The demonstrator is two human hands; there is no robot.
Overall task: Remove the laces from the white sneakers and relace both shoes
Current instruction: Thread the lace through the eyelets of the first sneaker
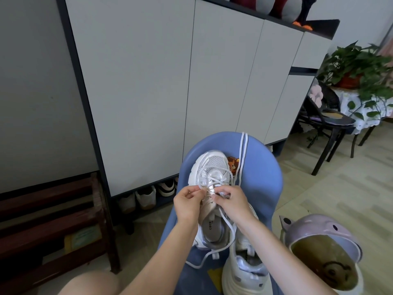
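Observation:
A white sneaker (pixel 209 167) lies toe away from me on a blue chair (pixel 261 184). Its white lace (pixel 214 179) crosses the lower eyelets, and a loose end (pixel 212 253) trails down over the seat. My left hand (pixel 188 202) pinches the lace at the shoe's left side. My right hand (pixel 230 202) pinches the lace at the tongue, on the right side. A second white sneaker (pixel 244 273) stands at the lower right, partly under my right forearm. A separate white lace (pixel 242 154) hangs doubled over the chair's back.
A tall grey cabinet (pixel 170 81) stands behind the chair, with shoes (pixel 146 196) under it. A dark wooden rack (pixel 53 220) is at the left. A pink bin (pixel 323 252) sits at the lower right. A black chair (pixel 327 120) and potted plant (pixel 357 67) are far right.

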